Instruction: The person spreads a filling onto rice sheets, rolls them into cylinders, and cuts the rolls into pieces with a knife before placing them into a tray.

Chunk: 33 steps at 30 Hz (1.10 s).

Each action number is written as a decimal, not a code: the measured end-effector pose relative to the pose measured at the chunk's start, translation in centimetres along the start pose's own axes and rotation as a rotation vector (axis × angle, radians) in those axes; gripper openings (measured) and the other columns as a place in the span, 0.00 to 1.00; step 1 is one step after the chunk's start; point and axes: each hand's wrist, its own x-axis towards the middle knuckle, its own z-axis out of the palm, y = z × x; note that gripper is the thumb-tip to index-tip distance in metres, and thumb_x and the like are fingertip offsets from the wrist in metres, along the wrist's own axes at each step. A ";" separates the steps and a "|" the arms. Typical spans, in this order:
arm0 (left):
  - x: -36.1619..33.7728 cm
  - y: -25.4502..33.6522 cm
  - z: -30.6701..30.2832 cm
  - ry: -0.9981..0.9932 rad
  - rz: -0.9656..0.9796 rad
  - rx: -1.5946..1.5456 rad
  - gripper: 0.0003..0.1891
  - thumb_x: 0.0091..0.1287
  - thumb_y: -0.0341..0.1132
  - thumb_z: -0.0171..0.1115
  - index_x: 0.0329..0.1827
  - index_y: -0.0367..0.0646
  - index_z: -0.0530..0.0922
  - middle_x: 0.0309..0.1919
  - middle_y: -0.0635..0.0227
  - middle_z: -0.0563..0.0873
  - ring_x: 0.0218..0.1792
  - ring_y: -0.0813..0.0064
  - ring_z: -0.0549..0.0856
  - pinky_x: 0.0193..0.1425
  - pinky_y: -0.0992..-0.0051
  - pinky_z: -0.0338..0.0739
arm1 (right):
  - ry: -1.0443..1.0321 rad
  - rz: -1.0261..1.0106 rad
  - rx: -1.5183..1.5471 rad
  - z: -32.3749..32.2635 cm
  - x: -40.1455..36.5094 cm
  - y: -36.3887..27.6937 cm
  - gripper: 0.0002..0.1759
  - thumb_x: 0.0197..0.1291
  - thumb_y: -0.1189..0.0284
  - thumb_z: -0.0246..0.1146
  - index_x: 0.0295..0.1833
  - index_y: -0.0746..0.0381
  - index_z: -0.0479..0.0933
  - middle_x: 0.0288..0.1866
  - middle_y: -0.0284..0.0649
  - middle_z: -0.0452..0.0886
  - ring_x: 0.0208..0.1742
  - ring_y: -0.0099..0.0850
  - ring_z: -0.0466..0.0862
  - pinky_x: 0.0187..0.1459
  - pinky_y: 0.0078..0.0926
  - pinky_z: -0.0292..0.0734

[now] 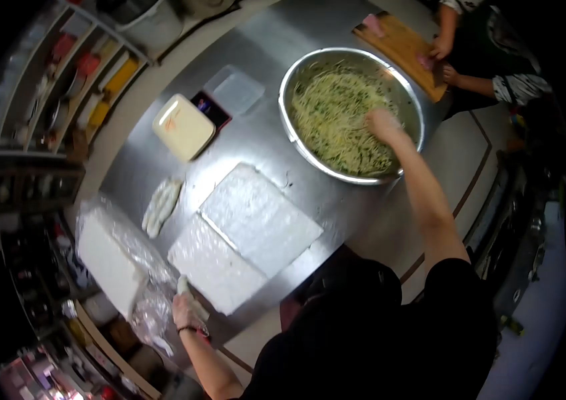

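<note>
My right hand point(383, 125) reaches into a big steel bowl point(285, 100) of shredded pale and green vegetable mix point(336, 113). Its fingers are blurred and partly sunk in the mix. At the table's near left edge, my left hand point(185, 312) is closed around a pale, limp, rolled-looking piece point(191, 297) whose kind I cannot make out. Beside it are two flat white square slabs or sheet stacks point(259, 217), edge to edge. To its left stands a white block point(106, 250) in a clear plastic bag point(153, 313). A pale, lumpy elongated thing point(161, 208) lies behind the slabs.
On the steel table point(256, 127) sit a cream tray point(179, 127) with orange marks, a dark red-edged box point(213, 110) and a clear plastic container point(235, 89). Across the table, another person's hands point(446, 60) work at a wooden cutting board point(399, 50). Shelves point(73, 73) stand at the left.
</note>
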 end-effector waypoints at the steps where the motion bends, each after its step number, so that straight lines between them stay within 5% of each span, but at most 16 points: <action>1: -0.6 8.2 -1.9 0.128 -0.400 -0.184 0.17 0.63 0.37 0.58 0.51 0.36 0.76 0.38 0.56 0.83 0.40 0.62 0.82 0.47 0.66 0.77 | 0.107 0.010 0.072 -2.0 -1.5 -1.3 0.13 0.53 0.68 0.60 0.44 0.57 0.82 0.41 0.48 0.82 0.44 0.46 0.82 0.48 0.39 0.76; 2: -1.0 10.9 -2.3 0.279 -0.328 0.260 0.20 0.63 0.38 0.58 0.53 0.34 0.75 0.44 0.52 0.84 0.43 0.58 0.83 0.50 0.64 0.76 | 0.299 -0.220 0.265 -1.7 -1.0 -0.3 0.14 0.55 0.69 0.58 0.46 0.57 0.82 0.43 0.50 0.82 0.44 0.46 0.82 0.47 0.41 0.77; 4: -0.7 8.9 -1.0 0.536 -0.164 -0.044 0.20 0.62 0.40 0.59 0.53 0.35 0.76 0.44 0.49 0.83 0.45 0.54 0.83 0.51 0.64 0.76 | 0.133 0.060 0.009 0.2 0.6 1.2 0.13 0.54 0.70 0.59 0.45 0.58 0.81 0.44 0.51 0.82 0.44 0.46 0.82 0.46 0.40 0.77; 6: 0.8 8.7 -1.3 0.475 -0.218 -0.109 0.20 0.62 0.41 0.61 0.52 0.36 0.78 0.45 0.48 0.83 0.47 0.52 0.82 0.51 0.63 0.75 | 0.354 -0.161 0.101 -0.6 0.2 1.6 0.13 0.53 0.72 0.61 0.46 0.59 0.81 0.42 0.49 0.82 0.42 0.40 0.83 0.44 0.34 0.77; 8: 0.6 13.2 -2.6 0.463 -0.098 0.104 0.19 0.61 0.41 0.61 0.49 0.36 0.79 0.44 0.48 0.83 0.44 0.52 0.83 0.49 0.62 0.76 | 0.202 -0.096 0.425 -3.9 -1.6 -2.1 0.13 0.53 0.73 0.61 0.45 0.63 0.80 0.37 0.43 0.82 0.38 0.29 0.81 0.42 0.27 0.76; 13: 3.8 20.8 -2.5 0.422 0.108 -0.216 0.15 0.60 0.36 0.60 0.46 0.36 0.79 0.40 0.50 0.83 0.43 0.54 0.83 0.49 0.63 0.76 | -0.247 -0.264 1.047 -6.4 -7.8 -16.4 0.18 0.51 0.75 0.64 0.50 0.65 0.77 0.38 0.34 0.79 0.36 0.24 0.77 0.41 0.23 0.75; 15: 5.4 23.2 -1.3 0.398 0.158 -0.259 0.15 0.60 0.35 0.60 0.46 0.36 0.79 0.43 0.49 0.82 0.46 0.53 0.81 0.51 0.63 0.76 | -0.444 -0.427 1.021 -2.3 -7.9 -21.2 0.19 0.50 0.75 0.65 0.50 0.65 0.76 0.42 0.39 0.79 0.39 0.30 0.79 0.43 0.24 0.75; 17: 7.1 24.7 0.7 0.408 0.210 -0.212 0.15 0.59 0.35 0.61 0.48 0.39 0.78 0.44 0.53 0.82 0.48 0.53 0.80 0.54 0.62 0.74 | -0.200 -0.924 0.679 3.8 -6.8 -25.1 0.19 0.51 0.74 0.66 0.51 0.64 0.76 0.47 0.47 0.79 0.46 0.38 0.80 0.47 0.30 0.76; 19: 8.1 26.6 2.1 0.412 0.180 -0.130 0.14 0.59 0.35 0.61 0.48 0.45 0.79 0.45 0.55 0.82 0.47 0.54 0.80 0.52 0.62 0.75 | 0.002 -0.965 0.396 7.3 -7.7 -28.1 0.17 0.55 0.74 0.62 0.53 0.62 0.76 0.51 0.50 0.77 0.52 0.46 0.78 0.52 0.36 0.74; 22: 9.3 28.2 3.7 0.215 0.271 0.001 0.10 0.59 0.34 0.60 0.42 0.44 0.81 0.44 0.56 0.83 0.46 0.56 0.81 0.50 0.63 0.76 | -0.156 -1.152 0.091 10.0 -9.6 -29.6 0.16 0.59 0.73 0.56 0.53 0.60 0.76 0.52 0.47 0.78 0.53 0.45 0.78 0.53 0.39 0.73; 24: 9.6 29.0 3.9 0.137 0.332 0.056 0.09 0.59 0.35 0.61 0.40 0.45 0.82 0.43 0.57 0.83 0.44 0.57 0.82 0.50 0.63 0.77 | -0.079 -1.109 0.100 10.2 -9.3 -29.3 0.15 0.61 0.74 0.53 0.52 0.60 0.76 0.52 0.45 0.78 0.52 0.44 0.78 0.53 0.38 0.73; 27: 10.5 29.6 4.5 0.578 0.487 0.178 0.08 0.58 0.37 0.62 0.37 0.47 0.83 0.40 0.59 0.84 0.40 0.59 0.83 0.48 0.64 0.78 | 0.211 -1.117 0.046 10.1 -9.4 -28.0 0.14 0.60 0.72 0.52 0.51 0.59 0.77 0.53 0.43 0.78 0.51 0.40 0.79 0.53 0.37 0.73; 29: 11.3 30.1 4.6 0.098 0.257 -0.005 0.08 0.57 0.38 0.62 0.35 0.47 0.83 0.37 0.59 0.85 0.40 0.60 0.82 0.46 0.63 0.78 | -0.389 -0.988 -0.209 8.6 -10.6 -28.5 0.16 0.58 0.70 0.54 0.51 0.58 0.76 0.50 0.43 0.79 0.50 0.39 0.79 0.50 0.38 0.74; 30: 11.1 29.5 4.3 0.065 0.650 0.203 0.06 0.57 0.37 0.61 0.33 0.46 0.82 0.35 0.58 0.84 0.40 0.59 0.82 0.43 0.62 0.78 | -0.464 -0.996 -0.203 8.3 -10.6 -28.6 0.16 0.57 0.68 0.56 0.51 0.56 0.77 0.49 0.44 0.79 0.49 0.38 0.79 0.48 0.39 0.75; 31: 11.3 29.5 4.1 0.058 0.654 0.202 0.06 0.57 0.37 0.61 0.33 0.46 0.82 0.35 0.58 0.84 0.40 0.59 0.82 0.43 0.62 0.78 | -0.468 -0.989 -0.200 8.5 -10.4 -28.5 0.16 0.57 0.68 0.56 0.51 0.56 0.77 0.49 0.44 0.79 0.49 0.38 0.79 0.48 0.39 0.75; 33: 11.9 29.7 3.6 0.255 0.470 0.220 0.05 0.58 0.37 0.61 0.31 0.46 0.81 0.34 0.59 0.84 0.40 0.58 0.82 0.42 0.62 0.78 | 0.081 -0.922 -0.007 9.2 -9.4 -28.3 0.16 0.59 0.67 0.55 0.52 0.55 0.77 0.51 0.45 0.78 0.50 0.39 0.79 0.47 0.39 0.76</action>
